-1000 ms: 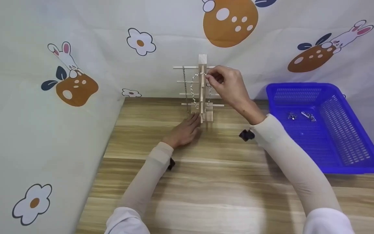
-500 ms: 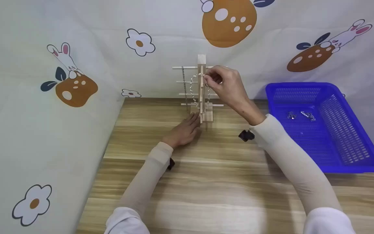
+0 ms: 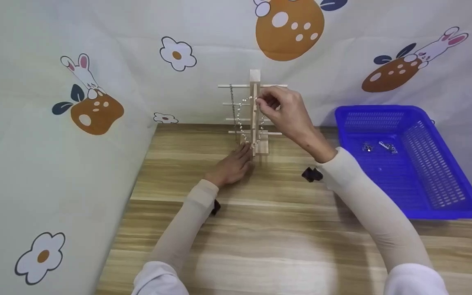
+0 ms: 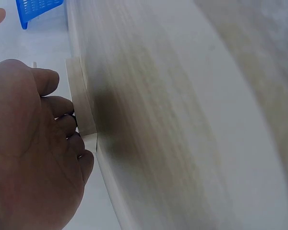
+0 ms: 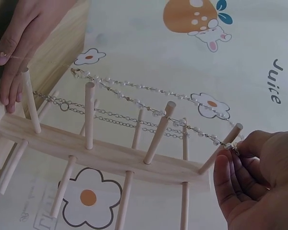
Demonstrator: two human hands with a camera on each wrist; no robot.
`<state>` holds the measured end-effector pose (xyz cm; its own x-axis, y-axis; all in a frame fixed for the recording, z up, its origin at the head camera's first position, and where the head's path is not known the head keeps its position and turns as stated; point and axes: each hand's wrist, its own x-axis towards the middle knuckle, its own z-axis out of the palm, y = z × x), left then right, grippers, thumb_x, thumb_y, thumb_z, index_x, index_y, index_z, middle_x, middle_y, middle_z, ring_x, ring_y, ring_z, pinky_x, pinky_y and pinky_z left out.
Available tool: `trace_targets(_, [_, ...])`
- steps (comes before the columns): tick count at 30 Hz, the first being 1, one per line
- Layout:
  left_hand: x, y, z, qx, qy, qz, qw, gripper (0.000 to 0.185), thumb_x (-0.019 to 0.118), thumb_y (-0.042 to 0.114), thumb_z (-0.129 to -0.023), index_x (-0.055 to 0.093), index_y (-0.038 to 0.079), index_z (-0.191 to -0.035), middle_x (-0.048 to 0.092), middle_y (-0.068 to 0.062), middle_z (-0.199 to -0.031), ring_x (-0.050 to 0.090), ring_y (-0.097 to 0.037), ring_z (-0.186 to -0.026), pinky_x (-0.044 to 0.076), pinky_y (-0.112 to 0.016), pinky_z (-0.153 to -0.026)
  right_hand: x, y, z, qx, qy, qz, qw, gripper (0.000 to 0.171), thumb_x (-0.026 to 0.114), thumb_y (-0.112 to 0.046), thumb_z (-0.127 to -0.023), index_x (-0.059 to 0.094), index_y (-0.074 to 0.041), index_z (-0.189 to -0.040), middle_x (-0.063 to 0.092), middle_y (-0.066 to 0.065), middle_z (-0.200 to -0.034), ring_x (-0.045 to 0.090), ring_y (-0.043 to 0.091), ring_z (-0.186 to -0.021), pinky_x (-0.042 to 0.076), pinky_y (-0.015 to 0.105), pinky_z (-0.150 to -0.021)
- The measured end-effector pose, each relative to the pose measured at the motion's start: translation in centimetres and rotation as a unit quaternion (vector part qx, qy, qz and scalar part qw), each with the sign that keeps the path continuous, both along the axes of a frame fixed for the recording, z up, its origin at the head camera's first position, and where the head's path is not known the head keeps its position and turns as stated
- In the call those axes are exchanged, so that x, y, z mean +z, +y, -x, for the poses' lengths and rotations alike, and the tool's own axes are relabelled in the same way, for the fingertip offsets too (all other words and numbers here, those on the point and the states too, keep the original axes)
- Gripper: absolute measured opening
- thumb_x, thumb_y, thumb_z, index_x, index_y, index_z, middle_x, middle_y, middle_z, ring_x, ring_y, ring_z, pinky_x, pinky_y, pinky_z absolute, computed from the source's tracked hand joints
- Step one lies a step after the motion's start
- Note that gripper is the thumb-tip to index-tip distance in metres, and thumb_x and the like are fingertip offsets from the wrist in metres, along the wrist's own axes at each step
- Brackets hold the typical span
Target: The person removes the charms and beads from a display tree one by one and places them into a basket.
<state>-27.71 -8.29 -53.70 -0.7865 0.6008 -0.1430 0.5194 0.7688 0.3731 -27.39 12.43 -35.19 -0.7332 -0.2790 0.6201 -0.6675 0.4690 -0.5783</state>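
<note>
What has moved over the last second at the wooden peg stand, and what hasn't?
The right hand, pinching the beaded chain, dropped slightly lower beside the wooden peg stand, and the chain's loop shifted slightly with it. The left hand stays against the stand's base; the blue plastic basket has not moved.

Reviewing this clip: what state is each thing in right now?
Wooden stand: upright on the table.
Beaded chain: draped over the pegs, one end pinched.
Darker chain: hanging from the top peg.
Blue basket: holds a few small pieces.
Right hand: pinching the beaded chain.
Left hand: fingers against the stand's base.
</note>
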Motion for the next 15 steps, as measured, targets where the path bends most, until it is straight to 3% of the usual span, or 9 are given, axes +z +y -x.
trace_targets(15, [0.1,-0.1,0.0,-0.005,-0.009,0.003,0.9999,0.062,0.024,0.033,-0.117,0.014,0.002,-0.17,0.007,-0.016,-0.18,0.004,-0.033,-0.168,0.014,-0.05,-0.137,0.7,0.5,-1.3,0.014,0.017,0.012,1.0,0.011,0.07,-0.005,-0.101,0.077,0.003,-0.103,0.078,0.014,-0.091,0.071,0.019,-0.079,0.056,0.014,-0.074])
